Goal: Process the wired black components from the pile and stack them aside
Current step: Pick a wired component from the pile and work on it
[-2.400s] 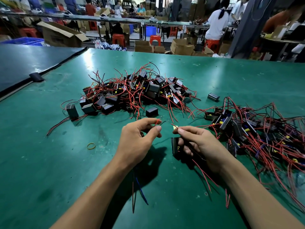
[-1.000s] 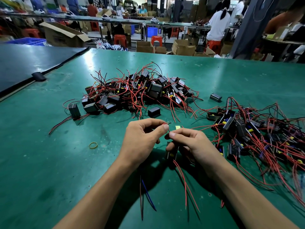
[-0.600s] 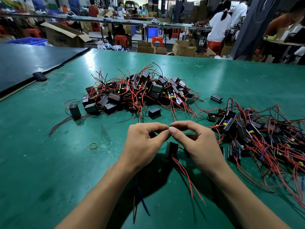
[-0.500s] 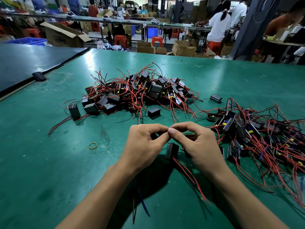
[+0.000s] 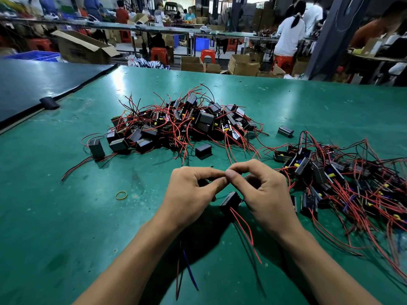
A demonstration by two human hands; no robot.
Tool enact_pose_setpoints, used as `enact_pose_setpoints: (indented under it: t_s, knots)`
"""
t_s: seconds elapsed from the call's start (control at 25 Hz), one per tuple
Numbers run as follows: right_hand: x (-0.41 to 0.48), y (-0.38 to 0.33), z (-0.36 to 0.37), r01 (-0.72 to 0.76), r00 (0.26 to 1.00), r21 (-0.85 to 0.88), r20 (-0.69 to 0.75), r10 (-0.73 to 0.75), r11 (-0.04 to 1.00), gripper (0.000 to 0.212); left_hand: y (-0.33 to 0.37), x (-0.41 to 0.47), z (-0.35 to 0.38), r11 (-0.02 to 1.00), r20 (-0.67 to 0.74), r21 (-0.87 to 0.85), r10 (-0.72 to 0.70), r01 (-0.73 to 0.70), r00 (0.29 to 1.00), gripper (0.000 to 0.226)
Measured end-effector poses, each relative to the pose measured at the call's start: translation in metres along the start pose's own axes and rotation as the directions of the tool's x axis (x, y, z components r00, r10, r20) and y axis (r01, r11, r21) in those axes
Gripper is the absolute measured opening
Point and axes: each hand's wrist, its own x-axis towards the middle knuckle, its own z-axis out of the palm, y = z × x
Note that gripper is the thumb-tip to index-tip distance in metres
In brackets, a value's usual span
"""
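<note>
A pile of black box components with red and black wires lies mid-table. A second heap of wired components spreads at the right. My left hand and my right hand meet fingertip to fingertip above the table, both pinching thin wire ends between thumb and forefinger. One black component hangs below my right hand, its red wires trailing toward me. Red and blue wire ends hang beneath my left wrist.
The green table carries a yellow rubber band, a lone black box near the pile and another farther right. A dark mat covers the left. People, cardboard boxes and red stools stand behind the table.
My hands came together from a small gap until the fingertips touch. The component under my right hand has tilted and its red wires swung.
</note>
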Motion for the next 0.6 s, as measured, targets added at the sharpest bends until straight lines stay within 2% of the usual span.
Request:
enact_pose_setpoints:
  t_s: [0.16, 0.32, 0.44, 0.52, 0.6]
  knots:
    - [0.001, -0.002, 0.0, -0.125, 0.992, -0.003, 0.016, 0.125, 0.992, 0.011, -0.002, 0.0, 0.002, 1.0, -0.018, 0.002, 0.007, -0.007, 1.0, 0.009]
    - [0.004, -0.002, -0.002, -0.276, 0.947, -0.082, 0.148, 0.286, 0.958, 0.028, -0.004, -0.001, -0.002, 0.942, 0.008, 0.264, 0.213, -0.207, 0.977, 0.01]
    - [0.008, 0.002, -0.002, -0.469, 0.859, 0.007, 0.238, 0.454, 0.883, 0.036, -0.003, -0.001, -0.002, 0.874, 0.071, 0.392, 0.284, -0.288, 0.956, 0.012]
    - [0.007, 0.003, -0.005, -0.456, 0.874, 0.077, 0.229, 0.429, 0.887, 0.031, -0.005, -0.001, -0.002, 0.902, 0.041, 0.355, 0.247, -0.245, 0.968, 0.012]
    - [0.006, 0.003, -0.01, -0.291, 0.939, 0.055, 0.207, 0.274, 0.955, 0.009, -0.006, 0.001, -0.006, 0.946, 0.003, 0.278, 0.171, -0.165, 0.985, 0.01]
